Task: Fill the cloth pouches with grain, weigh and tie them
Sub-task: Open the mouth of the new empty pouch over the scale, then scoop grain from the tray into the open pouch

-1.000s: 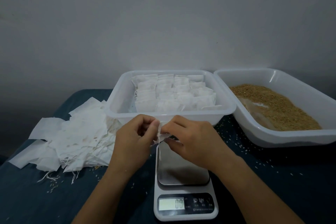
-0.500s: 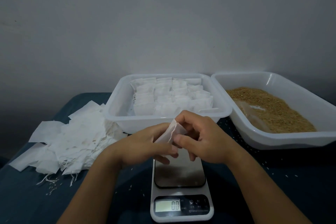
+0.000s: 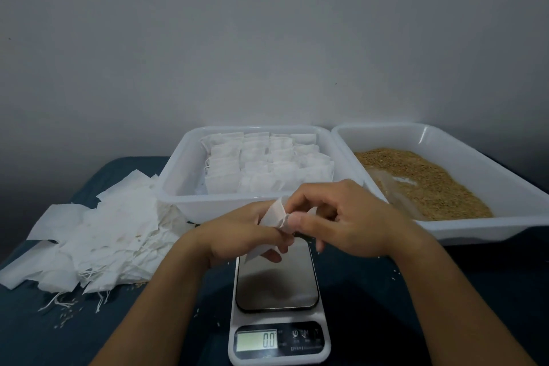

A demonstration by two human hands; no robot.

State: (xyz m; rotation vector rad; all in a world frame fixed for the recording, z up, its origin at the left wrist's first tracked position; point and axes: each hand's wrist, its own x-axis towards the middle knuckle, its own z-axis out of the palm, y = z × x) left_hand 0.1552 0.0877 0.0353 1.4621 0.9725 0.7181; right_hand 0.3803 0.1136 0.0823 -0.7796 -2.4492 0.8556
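Both hands met just above the far end of the kitchen scale (image 3: 277,306), which sat on the dark blue cloth-covered table (image 3: 118,333). The left hand (image 3: 237,235) held a flat white cloth pouch (image 3: 273,214), its fingers curled under and around the lower part. The right hand (image 3: 344,220) pinched the pouch's upper edge between thumb and fingertips, the other fingers curled loosely. The pouch hung over the scale's steel platform without touching it, and the scale's display (image 3: 257,340) read 0.0.

Directly behind the scale stood a translucent plastic tub (image 3: 178,187) holding rows of filled white pouches (image 3: 261,163), packed toward its middle and right side. The hands covered part of that tub's near rim. To the right of the scale and slightly behind it, a second tub (image 3: 487,232) held brown grain (image 3: 421,178), heaped against its near wall; something pale and see-through lay on the grain near its left side, too unclear to name. The two tubs stood side by side, rims touching or nearly so.

To the left of the scale lay a loose pile of empty white pouches (image 3: 98,235), their drawstrings trailing at the near edge. Stray grains dotted the table around the scale.
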